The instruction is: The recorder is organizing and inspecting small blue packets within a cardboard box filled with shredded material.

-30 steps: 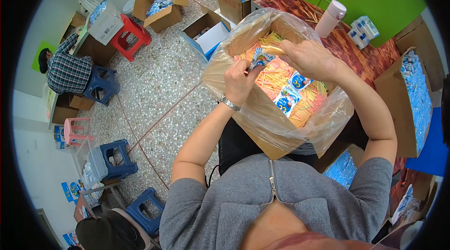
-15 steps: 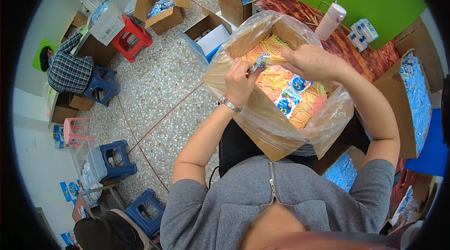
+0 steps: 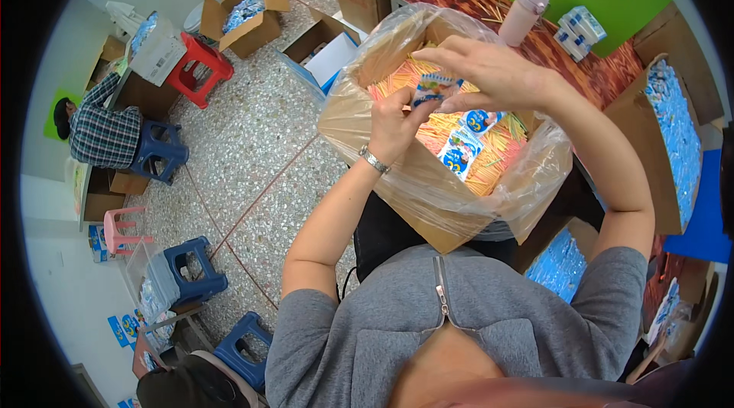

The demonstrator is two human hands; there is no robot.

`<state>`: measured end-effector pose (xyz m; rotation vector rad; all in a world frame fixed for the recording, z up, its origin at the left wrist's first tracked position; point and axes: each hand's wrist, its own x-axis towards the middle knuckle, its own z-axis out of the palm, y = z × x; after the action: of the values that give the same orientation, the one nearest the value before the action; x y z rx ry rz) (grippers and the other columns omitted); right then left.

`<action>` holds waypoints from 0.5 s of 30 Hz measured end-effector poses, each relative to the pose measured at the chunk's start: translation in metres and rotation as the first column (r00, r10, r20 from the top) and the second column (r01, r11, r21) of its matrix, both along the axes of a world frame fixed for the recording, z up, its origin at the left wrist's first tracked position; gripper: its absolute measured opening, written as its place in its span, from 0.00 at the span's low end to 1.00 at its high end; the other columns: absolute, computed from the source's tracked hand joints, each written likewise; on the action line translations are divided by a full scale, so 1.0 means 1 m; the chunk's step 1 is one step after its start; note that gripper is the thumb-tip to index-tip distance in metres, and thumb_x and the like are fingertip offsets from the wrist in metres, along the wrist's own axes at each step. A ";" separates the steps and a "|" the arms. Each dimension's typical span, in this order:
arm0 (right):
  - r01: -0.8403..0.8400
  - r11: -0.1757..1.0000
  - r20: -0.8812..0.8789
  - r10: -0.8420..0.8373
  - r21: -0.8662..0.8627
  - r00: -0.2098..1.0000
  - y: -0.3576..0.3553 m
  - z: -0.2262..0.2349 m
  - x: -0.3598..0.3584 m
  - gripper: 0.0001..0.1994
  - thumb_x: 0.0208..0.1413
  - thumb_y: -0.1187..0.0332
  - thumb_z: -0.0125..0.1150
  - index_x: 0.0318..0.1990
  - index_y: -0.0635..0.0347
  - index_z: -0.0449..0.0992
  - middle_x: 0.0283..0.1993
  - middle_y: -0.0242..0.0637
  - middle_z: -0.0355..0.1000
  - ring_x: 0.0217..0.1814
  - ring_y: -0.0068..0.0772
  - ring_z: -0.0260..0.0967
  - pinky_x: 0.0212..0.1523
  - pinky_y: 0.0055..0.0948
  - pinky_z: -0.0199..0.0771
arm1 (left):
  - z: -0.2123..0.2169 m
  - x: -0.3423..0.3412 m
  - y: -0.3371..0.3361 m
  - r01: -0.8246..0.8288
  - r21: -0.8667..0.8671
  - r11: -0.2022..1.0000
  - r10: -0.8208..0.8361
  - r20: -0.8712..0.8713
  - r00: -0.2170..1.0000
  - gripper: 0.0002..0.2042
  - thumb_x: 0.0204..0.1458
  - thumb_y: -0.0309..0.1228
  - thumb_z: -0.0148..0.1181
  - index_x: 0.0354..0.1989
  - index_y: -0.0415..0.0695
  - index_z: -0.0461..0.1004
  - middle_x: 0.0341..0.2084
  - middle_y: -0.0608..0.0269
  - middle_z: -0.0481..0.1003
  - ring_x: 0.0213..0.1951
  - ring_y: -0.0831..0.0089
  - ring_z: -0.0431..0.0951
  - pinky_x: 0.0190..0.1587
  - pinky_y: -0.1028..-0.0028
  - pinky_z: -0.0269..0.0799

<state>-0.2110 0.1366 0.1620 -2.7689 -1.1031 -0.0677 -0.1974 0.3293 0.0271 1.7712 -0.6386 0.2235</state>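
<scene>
Clock is centred on the box (image 3: 428,209), 12 o'clock toward the top of the view.

In hand: one packet (image 3: 434,90), raised above the box's contents between 11 and 12. Left hand (image 3: 395,123), at 9, pinches its near edge between thumb and finger. Right hand (image 3: 489,75), at 1, is spread, thumb apart from fingers, around the packet's far side; contact cannot be told.

Done, as judged: two printed packets lie flat on the sticks (image 3: 499,167), at 5 (the lower packet (image 3: 461,154)) and near 2 to 3 (the upper packet (image 3: 480,122)). Whether these are filled or sealed does not show. Heaps of blue-and-white packets fill the right carton (image 3: 633,133) at 3; more blue packets (image 3: 556,264) lie between 4 and 5, and others stand in the far carton (image 3: 256,43) at 10.

Left: a broad bed of loose pink, yellow and orange sticks covers the box's inside, so much probably remains unpacked. The held packet seems unfinished; its mouth and contents are too small to read.
</scene>
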 end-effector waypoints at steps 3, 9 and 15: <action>-0.059 0.966 0.021 0.056 0.250 0.998 -0.002 -0.048 -0.001 0.25 0.56 0.63 0.60 0.61 0.56 0.63 0.46 0.47 0.70 0.40 0.42 0.74 0.38 0.37 0.73 | -0.008 0.005 -0.006 0.124 0.009 0.992 -0.121 -0.148 0.981 0.08 0.48 0.27 0.65 0.35 0.37 0.77 0.22 0.59 0.77 0.26 0.72 0.80 0.26 0.75 0.75; 0.482 0.781 -0.316 -0.377 0.397 0.871 -0.071 -0.147 0.011 0.15 0.57 0.68 0.56 0.52 0.59 0.69 0.40 0.45 0.75 0.33 0.47 0.76 0.37 0.39 0.74 | -0.011 0.000 -0.016 0.058 -0.032 0.998 -0.059 -0.058 0.997 0.14 0.49 0.26 0.64 0.44 0.35 0.75 0.41 0.53 0.75 0.39 0.68 0.79 0.35 0.73 0.82; 0.579 0.815 -0.038 -0.579 -0.015 0.814 -0.085 -0.191 0.006 0.16 0.56 0.65 0.58 0.52 0.52 0.69 0.41 0.41 0.73 0.43 0.45 0.73 0.42 0.44 0.72 | -0.011 -0.004 0.000 0.098 -0.036 0.995 -0.101 -0.111 0.989 0.10 0.52 0.26 0.62 0.42 0.36 0.77 0.38 0.57 0.77 0.36 0.75 0.79 0.33 0.78 0.80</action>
<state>-0.2046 0.0511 -0.0294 -2.9826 -0.2041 -0.0791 -0.2018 0.3297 0.0159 1.7052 -0.6370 0.0637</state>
